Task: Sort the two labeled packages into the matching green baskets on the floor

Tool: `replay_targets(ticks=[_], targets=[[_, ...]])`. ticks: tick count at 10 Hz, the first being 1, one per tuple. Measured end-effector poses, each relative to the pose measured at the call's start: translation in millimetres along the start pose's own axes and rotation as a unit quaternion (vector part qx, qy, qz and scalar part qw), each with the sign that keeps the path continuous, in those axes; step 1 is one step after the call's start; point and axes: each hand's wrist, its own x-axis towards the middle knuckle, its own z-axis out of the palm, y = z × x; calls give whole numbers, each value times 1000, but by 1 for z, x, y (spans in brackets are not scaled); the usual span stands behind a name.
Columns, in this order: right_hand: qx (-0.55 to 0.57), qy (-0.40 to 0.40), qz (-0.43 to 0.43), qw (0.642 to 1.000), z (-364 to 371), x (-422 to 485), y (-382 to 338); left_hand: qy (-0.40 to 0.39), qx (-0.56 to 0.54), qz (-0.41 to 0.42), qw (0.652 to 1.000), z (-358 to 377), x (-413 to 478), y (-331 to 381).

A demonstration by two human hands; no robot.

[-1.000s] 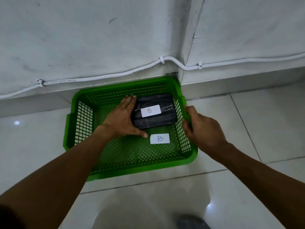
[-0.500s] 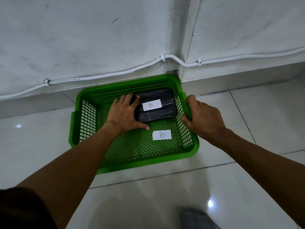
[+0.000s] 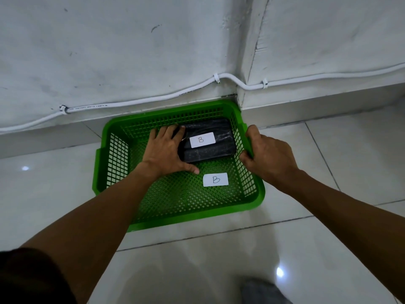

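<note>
The tiled floor [image 3: 65, 194] meets a white wall [image 3: 109, 51] carrying a clipped white cable [image 3: 140, 101]. A green basket [image 3: 166, 222] sits on the floor against the wall corner. Inside it, at the far right, lies a dark package [image 3: 210, 150] labelled B. The left hand [image 3: 164, 150] rests flat with fingers spread, pressed against the package's left side. The right hand [image 3: 269, 156] is closed around the basket's right rim. A white B label [image 3: 215, 179] lies on the basket bottom, near the package.
</note>
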Motion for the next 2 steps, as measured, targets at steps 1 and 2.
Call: replay_targets(ticks=[1,2], targets=[[27,17,22,999,-1,2,-3,6,-27,2,1000,-1,0,-1],[59,34,66,995,-5,-1,-7,9,-42,4,999,-8,-6,0]])
